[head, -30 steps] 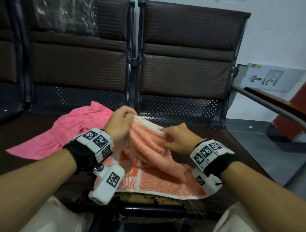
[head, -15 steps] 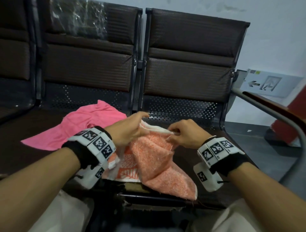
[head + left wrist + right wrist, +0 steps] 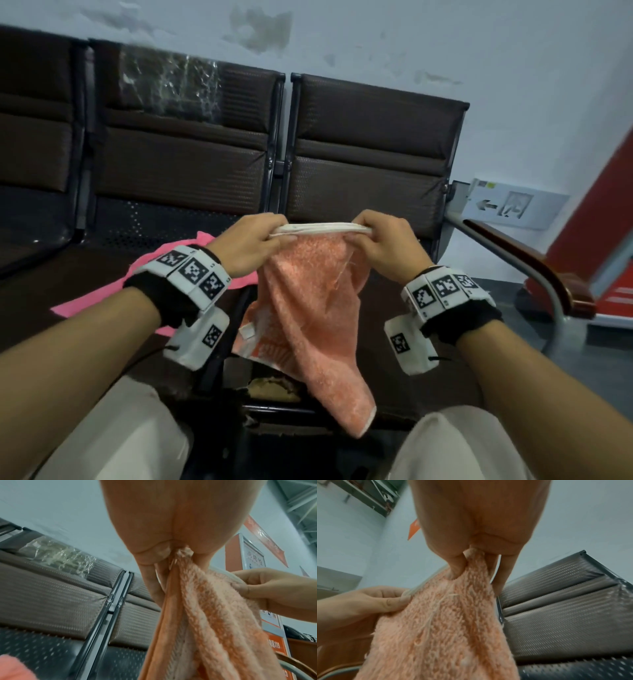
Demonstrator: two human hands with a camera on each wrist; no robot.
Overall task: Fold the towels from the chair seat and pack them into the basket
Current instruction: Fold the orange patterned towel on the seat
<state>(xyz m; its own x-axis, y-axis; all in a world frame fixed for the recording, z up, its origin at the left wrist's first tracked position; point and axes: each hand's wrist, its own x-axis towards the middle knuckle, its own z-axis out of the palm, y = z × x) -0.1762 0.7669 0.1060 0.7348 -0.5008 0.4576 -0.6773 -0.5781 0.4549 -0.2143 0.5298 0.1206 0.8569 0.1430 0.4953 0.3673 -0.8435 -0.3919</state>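
Orange towel (image 3: 308,301): hanging doubled above the chair seat (image 3: 85,274), left hand (image 3: 250,245) and right hand (image 3: 387,243) both pinching its top edge. Pink towel (image 3: 99,301): lying unfolded, waiting. Basket: not showing; nothing seemingly packed.

Ahead of you stands a row of dark brown chairs (image 3: 370,144) against a pale, stained wall (image 3: 411,44). At 11 o'clock, clear plastic wrap (image 3: 168,85) clings to one backrest. At 2 o'clock a metal armrest (image 3: 534,270) curves down beside an arrow sign (image 3: 513,207) and a red panel (image 3: 596,219). Grey floor (image 3: 582,359) lies at 4 o'clock.
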